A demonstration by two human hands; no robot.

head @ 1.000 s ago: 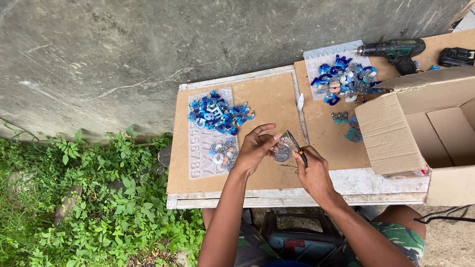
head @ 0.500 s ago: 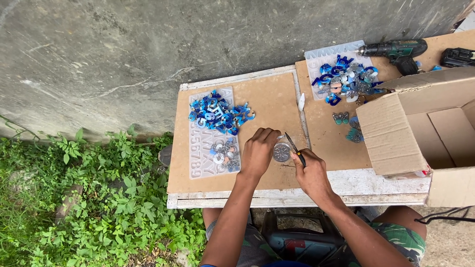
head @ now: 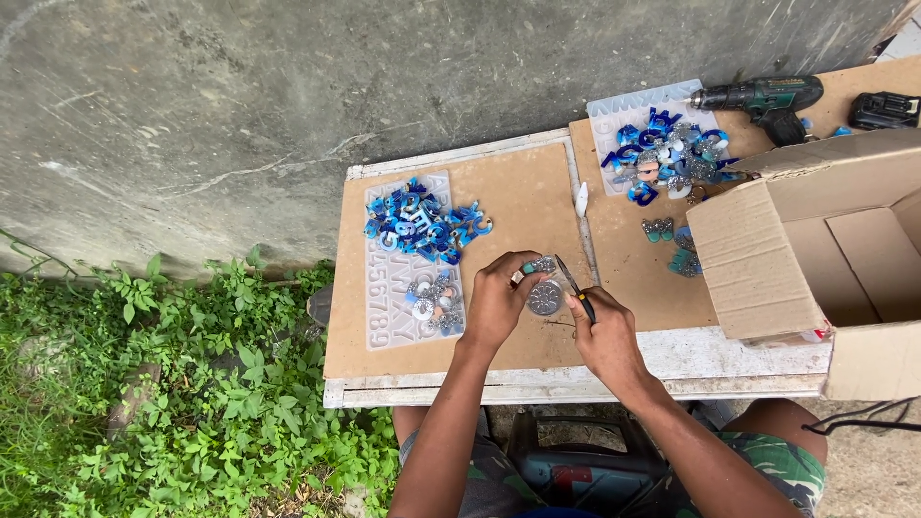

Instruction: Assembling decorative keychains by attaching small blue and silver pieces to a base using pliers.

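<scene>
Pinching the round glittery disc (head: 545, 297) in your left hand (head: 499, 302), note your right hand (head: 604, 336) grips the thin-bladed tool (head: 573, 283), its blade angled up-left at the disc's right edge.

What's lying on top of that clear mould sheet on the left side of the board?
On the clear mould sheet lie a pile of blue letter pieces and a smaller silvery cluster. The left hand hides its right edge; what lies beneath the piles cannot be seen.
</scene>
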